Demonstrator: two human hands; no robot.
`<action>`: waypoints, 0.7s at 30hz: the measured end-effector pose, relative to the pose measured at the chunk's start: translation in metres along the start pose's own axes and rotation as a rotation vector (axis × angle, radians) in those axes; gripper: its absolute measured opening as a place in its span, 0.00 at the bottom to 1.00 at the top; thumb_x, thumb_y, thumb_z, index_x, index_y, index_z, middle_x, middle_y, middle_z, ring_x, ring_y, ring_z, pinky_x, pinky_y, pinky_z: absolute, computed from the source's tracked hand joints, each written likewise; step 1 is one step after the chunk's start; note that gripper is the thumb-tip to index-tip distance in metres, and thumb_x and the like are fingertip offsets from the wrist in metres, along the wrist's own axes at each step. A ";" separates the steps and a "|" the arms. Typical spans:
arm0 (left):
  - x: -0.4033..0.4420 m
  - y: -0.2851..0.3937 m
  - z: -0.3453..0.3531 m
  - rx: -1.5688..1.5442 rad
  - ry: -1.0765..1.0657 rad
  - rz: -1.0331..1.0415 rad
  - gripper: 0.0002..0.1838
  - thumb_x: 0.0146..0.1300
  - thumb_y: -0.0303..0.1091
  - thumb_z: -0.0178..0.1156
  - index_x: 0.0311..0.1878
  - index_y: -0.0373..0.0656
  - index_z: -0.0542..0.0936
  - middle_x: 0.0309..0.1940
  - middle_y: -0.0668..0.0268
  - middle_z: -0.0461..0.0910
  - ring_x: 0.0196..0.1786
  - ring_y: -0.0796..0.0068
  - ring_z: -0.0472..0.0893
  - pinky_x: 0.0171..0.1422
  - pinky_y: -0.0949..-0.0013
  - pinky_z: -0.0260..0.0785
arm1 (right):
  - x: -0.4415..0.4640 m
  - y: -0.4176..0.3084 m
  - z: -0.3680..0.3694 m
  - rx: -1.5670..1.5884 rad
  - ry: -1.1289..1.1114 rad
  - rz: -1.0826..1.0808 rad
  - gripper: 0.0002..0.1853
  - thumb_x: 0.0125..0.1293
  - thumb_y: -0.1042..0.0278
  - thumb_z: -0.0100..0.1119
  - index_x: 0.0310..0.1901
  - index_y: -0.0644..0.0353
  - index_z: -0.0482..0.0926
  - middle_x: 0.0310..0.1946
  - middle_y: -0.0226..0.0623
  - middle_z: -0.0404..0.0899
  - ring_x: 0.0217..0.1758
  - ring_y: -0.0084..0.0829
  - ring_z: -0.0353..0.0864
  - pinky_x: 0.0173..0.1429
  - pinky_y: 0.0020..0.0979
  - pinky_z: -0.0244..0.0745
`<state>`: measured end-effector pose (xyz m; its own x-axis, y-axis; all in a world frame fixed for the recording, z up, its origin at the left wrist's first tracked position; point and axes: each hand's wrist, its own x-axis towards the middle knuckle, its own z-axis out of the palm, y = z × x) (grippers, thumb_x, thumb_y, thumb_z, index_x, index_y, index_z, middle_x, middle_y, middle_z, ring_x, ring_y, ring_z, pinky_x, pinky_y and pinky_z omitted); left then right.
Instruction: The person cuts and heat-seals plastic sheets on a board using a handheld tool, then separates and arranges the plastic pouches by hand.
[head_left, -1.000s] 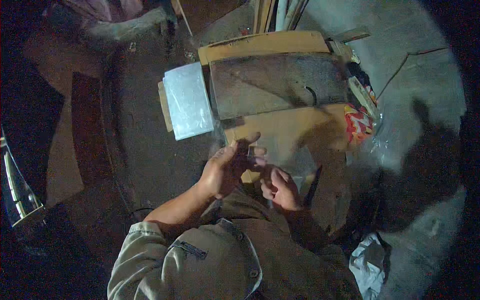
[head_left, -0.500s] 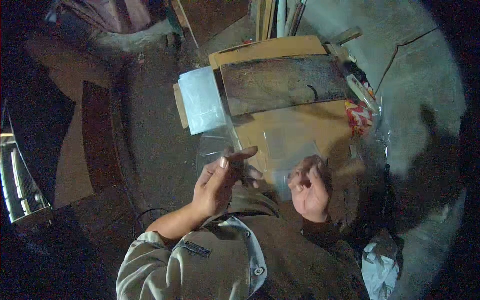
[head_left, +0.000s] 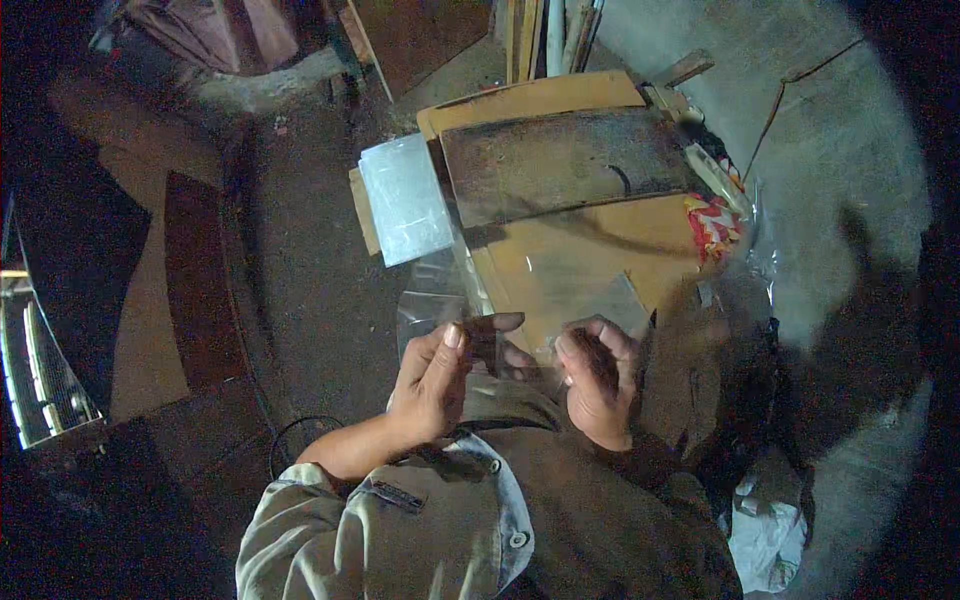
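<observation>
My left hand (head_left: 430, 375) is closed, with the thumb pressed on the fingers and the index finger pointing right. It grips a thin clear plastic sheet (head_left: 428, 306), whose glossy edge shows beyond the knuckles. A short way to the right, my right hand (head_left: 600, 380) has its thumb and fingers drawn together in a pinch. A faint clear glint lies at those fingertips, but what they hold is too transparent to make out. Both hands are above the near end of a tan board (head_left: 570, 260). Another clear plastic piece (head_left: 622, 298) lies on the board behind my right hand.
A dark, worn panel (head_left: 560, 165) lies across the tan board. To its left is a stack of pale plastic sheets (head_left: 405, 200). A red-and-white wrapper (head_left: 712, 228) sits at the right edge. Wooden strips (head_left: 527, 40) stand behind, and a white bag (head_left: 768, 540) lies low right.
My right hand has moved left and slightly down, closer to my left hand, and its fingers have come together in a pinch. My left hand has stayed almost in place.
</observation>
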<state>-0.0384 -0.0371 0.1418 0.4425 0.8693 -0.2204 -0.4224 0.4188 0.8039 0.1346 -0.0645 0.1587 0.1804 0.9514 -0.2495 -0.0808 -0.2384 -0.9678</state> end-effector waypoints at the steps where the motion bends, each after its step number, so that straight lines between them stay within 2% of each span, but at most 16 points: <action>1: 0.001 -0.003 -0.001 -0.014 -0.009 0.043 0.30 0.73 0.49 0.36 0.57 0.27 0.70 0.38 0.56 0.80 0.40 0.69 0.79 0.50 0.68 0.68 | -0.001 0.002 0.001 0.068 0.022 -0.026 0.05 0.63 0.70 0.59 0.35 0.62 0.77 0.25 0.27 0.77 0.28 0.16 0.72 0.35 0.20 0.67; 3: 0.002 -0.006 -0.002 -0.027 -0.019 0.087 0.30 0.73 0.49 0.36 0.56 0.27 0.71 0.38 0.56 0.80 0.40 0.68 0.79 0.49 0.67 0.68 | -0.002 0.006 0.001 0.058 0.027 -0.015 0.05 0.63 0.70 0.59 0.35 0.61 0.77 0.25 0.27 0.77 0.28 0.16 0.72 0.35 0.21 0.67; 6: 0.002 -0.005 -0.009 -0.051 0.010 0.038 0.28 0.73 0.48 0.38 0.54 0.28 0.73 0.39 0.56 0.80 0.42 0.69 0.78 0.51 0.66 0.68 | -0.002 0.013 -0.005 0.042 -0.019 0.020 0.04 0.63 0.70 0.59 0.36 0.61 0.77 0.25 0.27 0.77 0.29 0.15 0.72 0.36 0.21 0.68; 8: 0.004 0.000 -0.023 0.199 0.088 0.162 0.26 0.73 0.46 0.40 0.51 0.29 0.75 0.41 0.56 0.80 0.43 0.70 0.77 0.51 0.66 0.67 | 0.002 0.015 -0.016 0.038 -0.070 0.038 0.04 0.63 0.70 0.59 0.36 0.61 0.77 0.26 0.26 0.76 0.30 0.15 0.72 0.36 0.21 0.68; 9: 0.007 0.012 -0.019 0.122 0.123 0.155 0.23 0.73 0.42 0.41 0.47 0.29 0.76 0.44 0.55 0.79 0.45 0.72 0.76 0.52 0.67 0.66 | 0.004 0.015 -0.029 -0.033 -0.259 0.071 0.05 0.62 0.71 0.59 0.36 0.61 0.76 0.27 0.25 0.75 0.29 0.14 0.70 0.35 0.20 0.66; 10: 0.007 0.030 -0.017 0.295 0.141 0.192 0.22 0.72 0.40 0.42 0.46 0.29 0.76 0.42 0.56 0.78 0.46 0.71 0.75 0.52 0.65 0.65 | 0.008 0.013 -0.045 -0.107 -0.448 0.098 0.05 0.62 0.71 0.59 0.37 0.62 0.75 0.28 0.23 0.73 0.29 0.14 0.68 0.33 0.19 0.64; 11: 0.007 0.039 -0.020 0.371 0.137 0.210 0.21 0.72 0.40 0.44 0.44 0.28 0.77 0.43 0.56 0.77 0.47 0.70 0.75 0.53 0.64 0.65 | 0.018 0.003 -0.065 -0.327 -0.714 0.084 0.09 0.59 0.69 0.63 0.39 0.62 0.77 0.34 0.27 0.78 0.34 0.15 0.72 0.39 0.21 0.68; 12: 0.008 0.046 -0.024 0.447 0.134 0.226 0.21 0.71 0.40 0.45 0.42 0.28 0.78 0.44 0.56 0.76 0.49 0.69 0.74 0.53 0.63 0.66 | 0.019 0.009 -0.086 -0.345 -0.852 0.122 0.13 0.58 0.67 0.65 0.42 0.63 0.77 0.36 0.30 0.79 0.34 0.17 0.73 0.40 0.23 0.69; 13: 0.012 0.046 -0.029 0.405 0.096 0.296 0.21 0.68 0.42 0.50 0.36 0.29 0.80 0.47 0.56 0.73 0.51 0.66 0.73 0.54 0.63 0.66 | 0.024 -0.016 -0.099 -0.458 -1.012 0.016 0.17 0.58 0.68 0.65 0.48 0.64 0.76 0.35 0.33 0.80 0.33 0.21 0.76 0.40 0.23 0.71; 14: 0.012 0.053 -0.026 0.409 0.092 0.303 0.21 0.68 0.42 0.50 0.36 0.29 0.80 0.47 0.56 0.73 0.51 0.66 0.73 0.54 0.63 0.66 | 0.040 -0.015 -0.120 -0.460 -1.009 0.007 0.17 0.58 0.68 0.65 0.48 0.64 0.76 0.35 0.33 0.80 0.33 0.21 0.76 0.40 0.23 0.71; 15: 0.010 0.064 -0.019 0.411 0.035 0.230 0.20 0.66 0.42 0.52 0.34 0.30 0.80 0.48 0.54 0.73 0.52 0.65 0.73 0.55 0.63 0.66 | 0.057 -0.021 -0.128 -0.274 -1.373 -0.065 0.21 0.56 0.67 0.66 0.50 0.64 0.75 0.38 0.38 0.79 0.38 0.26 0.77 0.44 0.26 0.71; 17: 0.016 0.066 -0.028 0.424 -0.254 0.237 0.15 0.60 0.40 0.58 0.31 0.34 0.80 0.47 0.50 0.75 0.55 0.61 0.73 0.58 0.60 0.65 | 0.055 -0.027 -0.130 -0.074 -1.715 -0.147 0.24 0.54 0.66 0.67 0.52 0.64 0.74 0.42 0.43 0.78 0.44 0.31 0.78 0.49 0.30 0.71; 18: 0.020 0.071 -0.023 0.427 -0.265 0.241 0.15 0.60 0.40 0.58 0.31 0.34 0.80 0.47 0.50 0.75 0.55 0.61 0.73 0.58 0.60 0.65 | 0.035 -0.031 -0.125 -0.043 -1.121 -0.344 0.28 0.51 0.64 0.69 0.53 0.64 0.73 0.48 0.47 0.75 0.50 0.37 0.75 0.55 0.35 0.66; 19: 0.023 0.079 -0.017 0.532 -0.487 0.152 0.13 0.59 0.38 0.59 0.31 0.35 0.80 0.49 0.49 0.75 0.57 0.57 0.72 0.59 0.58 0.65 | 0.030 -0.047 -0.107 -0.150 -0.824 -0.488 0.32 0.48 0.62 0.71 0.54 0.63 0.72 0.53 0.50 0.71 0.56 0.42 0.71 0.60 0.39 0.61; 20: 0.027 0.081 -0.013 0.587 -0.600 0.104 0.12 0.58 0.38 0.59 0.30 0.35 0.80 0.50 0.49 0.75 0.58 0.55 0.72 0.59 0.57 0.64 | 0.024 -0.063 -0.088 -0.276 -0.509 -0.569 0.35 0.44 0.60 0.73 0.55 0.63 0.72 0.58 0.53 0.67 0.61 0.46 0.67 0.65 0.43 0.56; 21: 0.032 0.083 -0.009 0.643 -0.714 0.060 0.12 0.58 0.37 0.60 0.30 0.36 0.80 0.51 0.48 0.75 0.58 0.53 0.72 0.60 0.55 0.64 | 0.034 -0.075 -0.074 -0.543 -0.493 -0.629 0.37 0.41 0.58 0.74 0.56 0.61 0.72 0.62 0.54 0.63 0.65 0.50 0.62 0.68 0.46 0.50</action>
<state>-0.0669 0.0279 0.1965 0.9012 0.4308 0.0483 -0.0395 -0.0294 0.9988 0.2198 -0.0290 0.2201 -0.4056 0.8814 0.2422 0.3772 0.4027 -0.8340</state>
